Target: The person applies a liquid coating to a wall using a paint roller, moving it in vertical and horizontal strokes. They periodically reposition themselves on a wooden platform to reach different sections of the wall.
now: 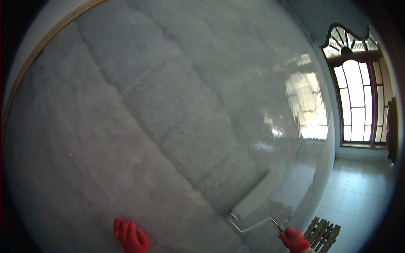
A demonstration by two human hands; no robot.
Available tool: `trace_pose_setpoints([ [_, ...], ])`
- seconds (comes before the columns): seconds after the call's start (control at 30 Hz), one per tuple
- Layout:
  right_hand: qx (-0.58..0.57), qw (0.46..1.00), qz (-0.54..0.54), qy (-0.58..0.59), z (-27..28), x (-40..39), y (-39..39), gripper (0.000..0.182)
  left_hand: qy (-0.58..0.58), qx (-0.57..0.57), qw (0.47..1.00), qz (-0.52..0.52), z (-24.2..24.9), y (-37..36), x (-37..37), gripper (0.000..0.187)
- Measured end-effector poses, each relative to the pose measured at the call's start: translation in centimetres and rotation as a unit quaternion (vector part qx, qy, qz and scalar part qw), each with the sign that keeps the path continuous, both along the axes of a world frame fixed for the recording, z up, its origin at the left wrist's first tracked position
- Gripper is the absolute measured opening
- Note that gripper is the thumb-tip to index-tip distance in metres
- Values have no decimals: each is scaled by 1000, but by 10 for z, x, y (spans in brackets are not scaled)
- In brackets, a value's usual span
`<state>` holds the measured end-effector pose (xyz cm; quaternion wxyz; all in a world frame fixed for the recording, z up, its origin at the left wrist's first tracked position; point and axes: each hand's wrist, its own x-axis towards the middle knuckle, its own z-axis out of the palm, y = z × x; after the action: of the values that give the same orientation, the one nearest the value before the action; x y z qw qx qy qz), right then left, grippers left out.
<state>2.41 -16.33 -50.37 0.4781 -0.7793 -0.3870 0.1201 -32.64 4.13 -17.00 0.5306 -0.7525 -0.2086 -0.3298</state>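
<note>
My right hand (pixel 294 240), in a red glove, is wrapped round the handle of a paint roller (pixel 256 195) at the lower right. The roller's pale sleeve lies against a large grey surface (pixel 168 118), and its bent wire frame runs down to my grip. At the bottom, left of centre, my left hand (pixel 130 236), also red-gloved, has its fingers apart with nothing in them. It is close to the grey surface; whether it touches cannot be made out. Dark seams cross the surface, which looks glossy toward the right and duller on the left.
A wooden strip (pixel 46 37) edges the surface at the upper left. Dark-framed windows (pixel 356 99) stand at the right, above a tiled floor (pixel 352 181). A slatted wooden piece (pixel 322 234) sits beside my right hand. Bright window reflections show on the glossy part.
</note>
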Motion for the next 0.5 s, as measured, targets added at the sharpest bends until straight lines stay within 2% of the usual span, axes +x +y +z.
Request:
trace_pose_setpoints([
  [0.03, -10, 1000, -13, 10, 30, 12, 11, 32, -10, 3, 1000, -6, 0, -5, 2, 38],
  [0.1, 70, 997, -8, 7, 102, 29, 29, 34, 12, -50, 997, -60, 14, -15, 16, 28],
  [0.17, 137, 990, 20, -8, 175, 41, 36, 32, 1, -49, 997, -65, 13, -16, 18, 28],
  [0.3, 258, 959, 54, -108, 308, 66, 63, 29, -34, -66, 994, -80, 16, -12, 14, 27],
  [0.37, 271, 950, 61, -147, 379, 72, 74, 28, -56, -73, 992, -83, 18, -15, 13, 27],
  [0.43, 305, 892, 66, -328, 451, 73, 80, 32, -79, -78, 990, -89, 19, -17, 15, 27],
  [0.5, 286, 929, 106, -209, 529, 71, 89, 41, -101, -81, 989, -69, 19, -19, 15, 27],
])
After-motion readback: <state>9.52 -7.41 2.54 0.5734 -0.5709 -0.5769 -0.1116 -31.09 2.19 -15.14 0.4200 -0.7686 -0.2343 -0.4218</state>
